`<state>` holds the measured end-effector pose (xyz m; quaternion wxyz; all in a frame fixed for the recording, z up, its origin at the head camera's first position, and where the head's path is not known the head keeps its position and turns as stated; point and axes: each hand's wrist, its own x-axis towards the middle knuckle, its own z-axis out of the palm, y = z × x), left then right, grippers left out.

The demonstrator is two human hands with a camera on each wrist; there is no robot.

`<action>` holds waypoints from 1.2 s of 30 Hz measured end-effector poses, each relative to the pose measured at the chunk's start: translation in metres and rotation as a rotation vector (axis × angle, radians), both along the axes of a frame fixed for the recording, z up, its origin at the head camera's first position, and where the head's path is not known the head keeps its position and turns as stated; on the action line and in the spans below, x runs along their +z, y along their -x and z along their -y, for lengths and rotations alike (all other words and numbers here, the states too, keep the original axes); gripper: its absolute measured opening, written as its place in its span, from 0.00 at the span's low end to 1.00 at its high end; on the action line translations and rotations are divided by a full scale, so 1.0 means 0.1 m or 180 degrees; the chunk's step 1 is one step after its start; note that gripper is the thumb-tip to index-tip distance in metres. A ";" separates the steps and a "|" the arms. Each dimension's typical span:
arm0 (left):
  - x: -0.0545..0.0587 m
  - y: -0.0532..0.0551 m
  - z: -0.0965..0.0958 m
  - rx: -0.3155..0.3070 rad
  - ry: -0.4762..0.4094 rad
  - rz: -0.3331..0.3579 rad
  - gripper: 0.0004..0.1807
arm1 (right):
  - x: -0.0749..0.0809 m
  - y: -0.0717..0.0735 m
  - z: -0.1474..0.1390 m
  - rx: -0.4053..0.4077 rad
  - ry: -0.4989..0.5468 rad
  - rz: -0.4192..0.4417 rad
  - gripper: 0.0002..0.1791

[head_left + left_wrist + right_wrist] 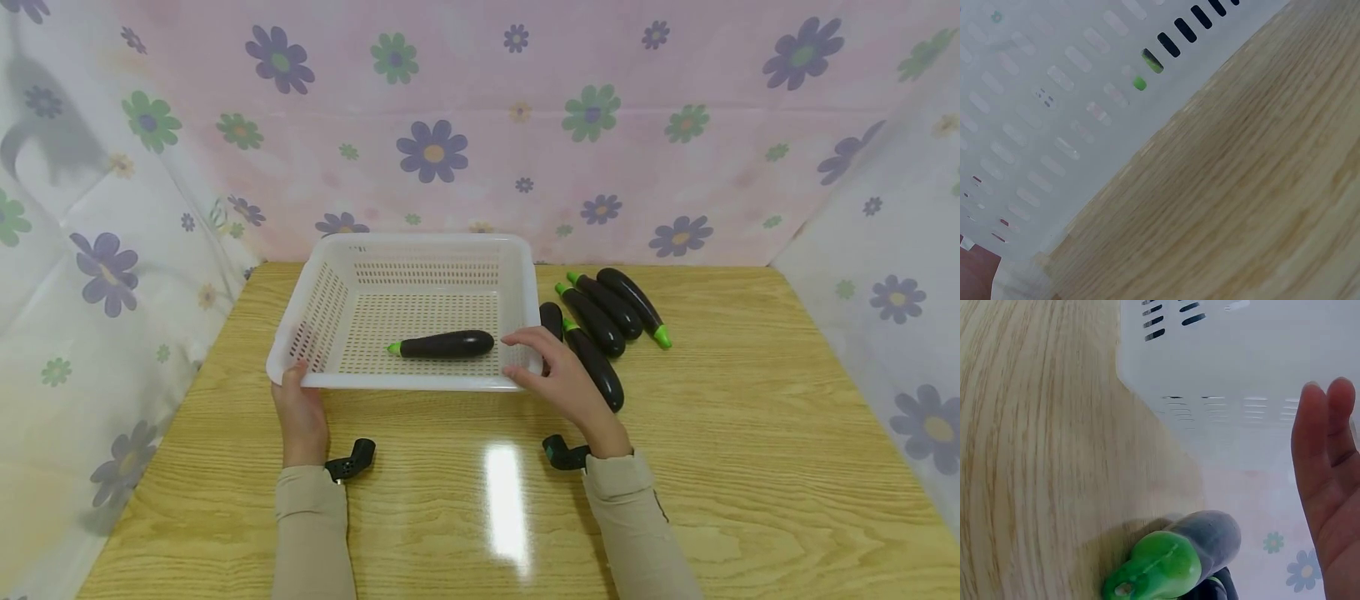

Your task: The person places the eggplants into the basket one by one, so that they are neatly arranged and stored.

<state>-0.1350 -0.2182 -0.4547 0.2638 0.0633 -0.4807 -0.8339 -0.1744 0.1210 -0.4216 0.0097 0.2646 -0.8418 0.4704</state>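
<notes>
At the basket (408,382), the left hand (302,418) grips it — the right hand (566,385) curves wide.

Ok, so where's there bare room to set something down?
The table is bare from the loose eggplants rightward to the flowered curtain, and in front of the basket, between the left sleeve and right sleeve. Inside the basket, there's floor behind the single eggplant. Right beside the basket it's crowded with the loose eggplants.

Wood-grain table (750,417), white basket (405,382), dark eggplants (590,319)
</notes>
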 end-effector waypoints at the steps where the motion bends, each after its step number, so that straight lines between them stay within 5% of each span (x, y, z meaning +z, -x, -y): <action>1: 0.00 0.00 0.00 0.0005 0.0009 0.0007 0.25 | 0.00 0.00 -0.01 -0.0001 -0.0008 0.0012 0.21; 16: -0.01 0.00 0.00 0.0019 0.0027 0.0021 0.25 | 0.25 -0.05 -0.32 -0.0357 0.0269 0.0408 0.21; 22: -0.02 -0.01 0.01 0.0002 0.0106 0.0067 0.25 | 0.10 0.04 -0.49 -0.0398 0.0344 0.0296 0.19; 36: 0.01 0.00 0.00 -0.0002 0.0075 0.0064 0.24 | 0.08 0.08 -0.78 -0.0761 0.0274 0.0400 0.20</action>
